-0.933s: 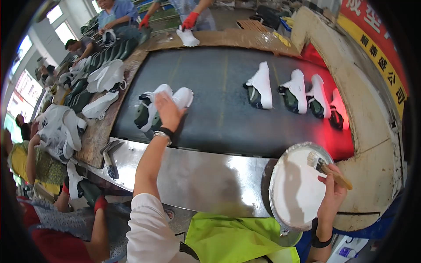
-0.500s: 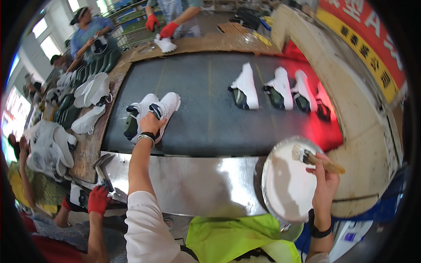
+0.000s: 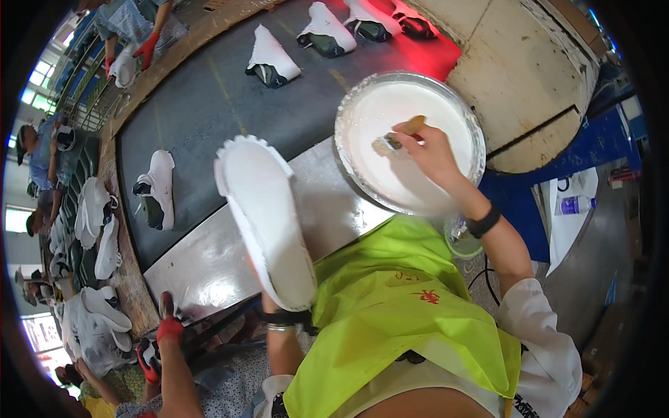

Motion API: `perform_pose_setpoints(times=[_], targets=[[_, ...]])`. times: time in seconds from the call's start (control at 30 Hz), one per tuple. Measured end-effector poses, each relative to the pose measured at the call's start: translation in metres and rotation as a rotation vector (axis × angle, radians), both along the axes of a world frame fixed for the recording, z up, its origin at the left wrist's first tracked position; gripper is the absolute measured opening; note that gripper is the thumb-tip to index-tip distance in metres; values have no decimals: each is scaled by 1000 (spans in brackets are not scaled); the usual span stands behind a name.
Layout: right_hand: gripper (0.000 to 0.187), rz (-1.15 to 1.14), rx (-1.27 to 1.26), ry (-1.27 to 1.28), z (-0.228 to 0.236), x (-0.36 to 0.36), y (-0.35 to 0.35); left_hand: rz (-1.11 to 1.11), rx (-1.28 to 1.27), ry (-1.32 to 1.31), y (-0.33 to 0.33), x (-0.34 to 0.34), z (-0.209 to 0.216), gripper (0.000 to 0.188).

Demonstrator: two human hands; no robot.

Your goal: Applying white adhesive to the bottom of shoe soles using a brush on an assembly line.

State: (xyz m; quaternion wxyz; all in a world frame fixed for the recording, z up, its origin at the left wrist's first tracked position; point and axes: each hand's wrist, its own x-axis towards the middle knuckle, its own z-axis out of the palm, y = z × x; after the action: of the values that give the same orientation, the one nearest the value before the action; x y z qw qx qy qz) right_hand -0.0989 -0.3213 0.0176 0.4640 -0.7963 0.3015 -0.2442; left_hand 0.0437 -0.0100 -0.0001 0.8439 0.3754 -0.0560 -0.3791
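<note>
My left hand [image 3: 262, 282], mostly hidden behind a white shoe sole [image 3: 268, 223], holds it tilted up with its hollow inner side facing me. The sole's toe end points away, over the belt's near edge. To the right, my right hand [image 3: 433, 155] grips a wooden-handled brush [image 3: 391, 143]. Its bristles are down at the white liquid [image 3: 369, 115] in a round metal basin [image 3: 476, 132]. One white shoe piece with a dark green upper [image 3: 159, 191] lies on the dark belt [image 3: 209, 125], left of the held sole.
Several white-and-green shoe pieces [image 3: 270, 59] line the belt's far side, under red light. A metal ledge [image 3: 209, 275] runs along its near edge. More shoes [image 3: 94, 209] are piled at the left. A co-worker's red-gloved hand [image 3: 168, 327] is at lower left; another person works across the belt.
My left hand has lifted a white sole off the belt and drawn it toward me. The brush, earlier raised over the basin, is now down at the liquid. The view has turned right.
</note>
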Motion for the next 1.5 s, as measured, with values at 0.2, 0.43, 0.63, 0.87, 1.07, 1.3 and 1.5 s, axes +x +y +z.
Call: perform_pose_setpoints(times=[0.2,0.43,0.63,0.87,1.07,1.3,1.5], targets=[[27,84,-364,454,-9,22,12,-82,37,111,-17,-50,-21,53],[27,-40,-135,6,9,10,-24,-166,56,205,-40,-62,-44,51],[23,4,27,-296,19,26,10,-196,55,292,-23,-77,-63,49],[29,182,525,-182,27,43,62,-241,13,405,-14,-79,-63,50],[30,55,-7,-75,31,57,48,-342,-92,471,-5,-80,-57,58],[21,216,-26,-46,38,-9,84,-343,7,434,-1,-76,-53,62],[18,60,89,-202,55,52,96,-371,104,221,6,-82,-59,66]])
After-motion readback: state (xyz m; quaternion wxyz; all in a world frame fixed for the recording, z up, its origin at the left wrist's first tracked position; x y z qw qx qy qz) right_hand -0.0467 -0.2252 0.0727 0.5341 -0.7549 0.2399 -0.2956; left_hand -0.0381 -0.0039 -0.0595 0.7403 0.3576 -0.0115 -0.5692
